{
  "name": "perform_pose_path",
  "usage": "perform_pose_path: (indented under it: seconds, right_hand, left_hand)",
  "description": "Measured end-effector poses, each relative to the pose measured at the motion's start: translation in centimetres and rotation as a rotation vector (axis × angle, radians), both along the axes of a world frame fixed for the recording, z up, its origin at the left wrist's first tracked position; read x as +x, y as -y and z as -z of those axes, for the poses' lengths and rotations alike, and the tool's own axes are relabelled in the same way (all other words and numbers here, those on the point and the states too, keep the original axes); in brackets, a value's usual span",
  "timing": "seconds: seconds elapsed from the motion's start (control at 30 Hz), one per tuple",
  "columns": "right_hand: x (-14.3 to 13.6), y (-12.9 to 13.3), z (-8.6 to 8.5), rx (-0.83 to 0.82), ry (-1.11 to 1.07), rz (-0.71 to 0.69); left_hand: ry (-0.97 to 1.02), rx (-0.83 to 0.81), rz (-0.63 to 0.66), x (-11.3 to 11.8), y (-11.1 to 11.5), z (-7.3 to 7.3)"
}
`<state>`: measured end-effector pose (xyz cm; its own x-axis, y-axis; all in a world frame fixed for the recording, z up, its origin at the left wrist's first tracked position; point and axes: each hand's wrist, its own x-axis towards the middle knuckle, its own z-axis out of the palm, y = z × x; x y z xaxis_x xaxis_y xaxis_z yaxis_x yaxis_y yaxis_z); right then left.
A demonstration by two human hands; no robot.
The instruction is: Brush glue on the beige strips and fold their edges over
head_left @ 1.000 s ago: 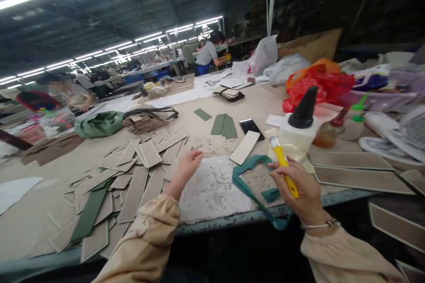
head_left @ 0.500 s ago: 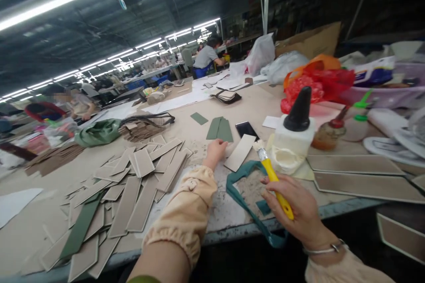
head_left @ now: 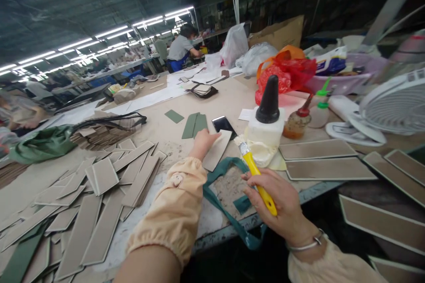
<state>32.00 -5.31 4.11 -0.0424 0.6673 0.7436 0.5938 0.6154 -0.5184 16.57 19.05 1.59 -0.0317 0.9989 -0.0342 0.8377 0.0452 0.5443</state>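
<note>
A yellow-handled brush (head_left: pixel 260 181) with pale bristles is held in my right hand (head_left: pixel 280 201), its tip pointing up and left, close to a white glue container (head_left: pixel 265 128) with a black cone top. My left hand (head_left: pixel 203 142) is beside a light rectangular piece (head_left: pixel 217 150) and near the green pieces (head_left: pixel 194 125); its index finger is extended over the light piece's upper left edge, the other fingers largely hidden. A dark phone (head_left: pixel 224 126) lies just behind that piece. Teal strip (head_left: pixel 217 203) curls along the table edge between my hands.
Many beige pieces (head_left: pixel 109 212) are heaped at left, beside a green cloth (head_left: pixel 43 143). Long brown panels (head_left: pixel 328 169), small bottles (head_left: pixel 296 121) and a white fan (head_left: pixel 395 104) stand at right. A person (head_left: pixel 181 48) leans over a table behind.
The view has swung to the right. My left hand has moved onto the light piece's edge, with its index finger now extended. The brush remains in my right hand.
</note>
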Motion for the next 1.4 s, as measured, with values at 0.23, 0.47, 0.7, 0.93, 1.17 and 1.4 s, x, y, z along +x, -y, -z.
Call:
perform_pose_path:
  seconds: [0.23,0.47,0.7,0.93,1.17,1.4]
  right_hand:
    - [-0.1,0.2,0.4,-0.012,0.010,-0.004]
    - [-0.2,0.2,0.6,-0.023,-0.033,0.015]
    - [-1.8,0.5,1.2,-0.073,0.071,-0.060]
    - [-3.8,1.2,1.1,-0.115,0.023,-0.168]
    - [-5.2,1.9,1.3,-0.308,-0.245,-0.133]
    - [-7.1,2.0,1.2,-0.478,-0.565,-0.152]
  left_hand:
    - [0.145,-0.115,0.059,0.0,2.2,0.0]
    - [0.482,-0.146,0.020,-7.4,4.1,-4.6]
    - [0.374,-0.513,0.368,-18.4,12.9,-7.5]
    - [-0.171,-0.474,0.693,-16.4,17.7,-3.7]
    - [-0.227,0.262,0.553,-19.6,22.5,-1.5]
    - [-0.085,0.477,0.481,-27.1,25.6,1.6]
